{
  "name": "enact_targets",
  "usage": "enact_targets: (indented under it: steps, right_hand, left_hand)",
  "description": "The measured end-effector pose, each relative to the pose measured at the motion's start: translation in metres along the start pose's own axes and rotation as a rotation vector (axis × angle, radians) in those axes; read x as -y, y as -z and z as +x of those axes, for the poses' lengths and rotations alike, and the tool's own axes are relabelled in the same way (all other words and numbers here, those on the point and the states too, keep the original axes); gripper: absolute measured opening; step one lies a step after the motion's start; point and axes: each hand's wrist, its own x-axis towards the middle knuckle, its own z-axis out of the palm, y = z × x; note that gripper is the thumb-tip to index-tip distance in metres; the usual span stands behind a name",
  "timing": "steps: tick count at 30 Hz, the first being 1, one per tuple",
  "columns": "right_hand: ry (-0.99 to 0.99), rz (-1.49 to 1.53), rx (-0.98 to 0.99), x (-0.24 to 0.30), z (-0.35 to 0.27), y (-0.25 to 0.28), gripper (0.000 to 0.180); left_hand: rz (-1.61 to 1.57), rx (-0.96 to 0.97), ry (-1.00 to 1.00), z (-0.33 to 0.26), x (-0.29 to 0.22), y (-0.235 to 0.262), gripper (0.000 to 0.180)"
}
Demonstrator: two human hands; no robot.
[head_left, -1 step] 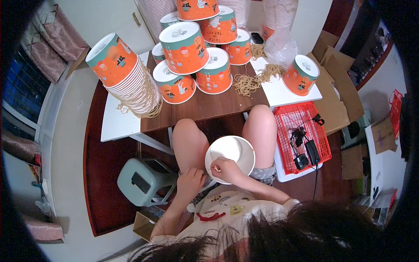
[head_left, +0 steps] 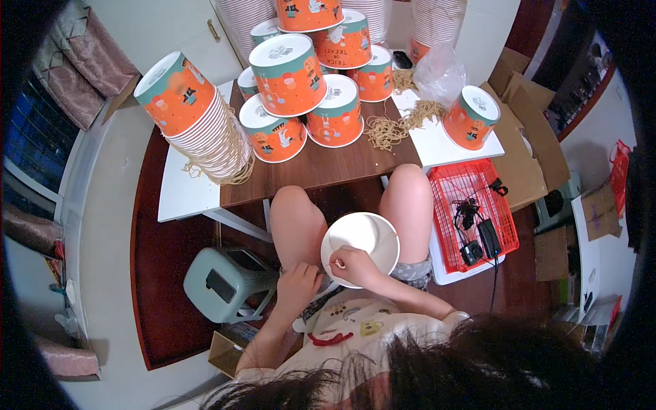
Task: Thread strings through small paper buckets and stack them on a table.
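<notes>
A white-lined paper bucket [head_left: 365, 232] rests between my thighs, its mouth facing up. My right hand [head_left: 354, 266] reaches over the near rim into its left side, the fingers curled in a pinch; a small pale bit shows at them, too small to name. Just outside the bucket's left wall is my left hand [head_left: 298, 283], by my thigh, with fingers bent together; whatever they grip is hidden. On the table, tan cords [head_left: 387, 132] lie in loose bundles beyond my knees.
Orange and green paper buckets [head_left: 287, 75] are piled upside down on the brown table [head_left: 307, 171]. A nested stack [head_left: 205, 130] draped with cords leans at left. To the right are a single bucket [head_left: 471, 117], a red crate [head_left: 471, 219] with black cables and a cardboard box [head_left: 519, 150]. A grey-green stool [head_left: 222, 283] stands left.
</notes>
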Motion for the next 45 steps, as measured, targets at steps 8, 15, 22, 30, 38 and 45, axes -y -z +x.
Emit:
enact_targets:
  steps: [8, 15, 22, 30, 38, 45]
  right_hand:
    - [-0.023, 0.007, -0.001, -0.001, 0.001, -0.002, 0.009]
    - [0.000, -0.020, -0.005, -0.005, 0.001, -0.008, 0.011]
    - [-0.016, 0.061, 0.111, 0.007, -0.005, 0.009, 0.025]
    - [0.088, -0.379, 0.261, 0.009, -0.021, 0.026, 0.048]
    - [0.090, -0.303, 0.286, 0.015, 0.006, 0.044, 0.046]
    - [0.114, -0.086, 0.142, 0.032, 0.023, 0.051, 0.031]
  left_hand:
    - [-0.017, 0.017, 0.011, 0.001, 0.001, -0.003, 0.017]
    - [-0.235, -0.024, 0.055, -0.004, 0.008, -0.027, 0.017]
    - [-0.422, 0.080, 0.268, 0.001, 0.003, -0.017, 0.012]
    - [-0.729, 0.100, 0.440, 0.003, 0.027, 0.004, 0.007]
    - [-1.560, 0.032, 0.471, 0.026, 0.032, 0.025, 0.006]
    - [-1.471, 0.175, 0.234, 0.066, 0.019, 0.049, 0.006]
